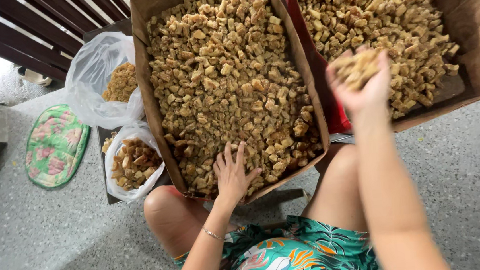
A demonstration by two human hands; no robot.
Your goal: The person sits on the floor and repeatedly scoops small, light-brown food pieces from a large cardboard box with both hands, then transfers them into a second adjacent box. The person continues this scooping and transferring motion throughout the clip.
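Meanwhile, right hand [361, 82] cups brown chunks [356, 67] (fingers curled), left hand [231, 173] rests splayed in the box [145, 74].

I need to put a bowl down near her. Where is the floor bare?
Bare speckled floor lies right of her knees, below the right cardboard box. More lies left, between the round floral mat and her left knee. Crowded: the plastic bags against the middle box.

Single head view, looking steeply down, close.
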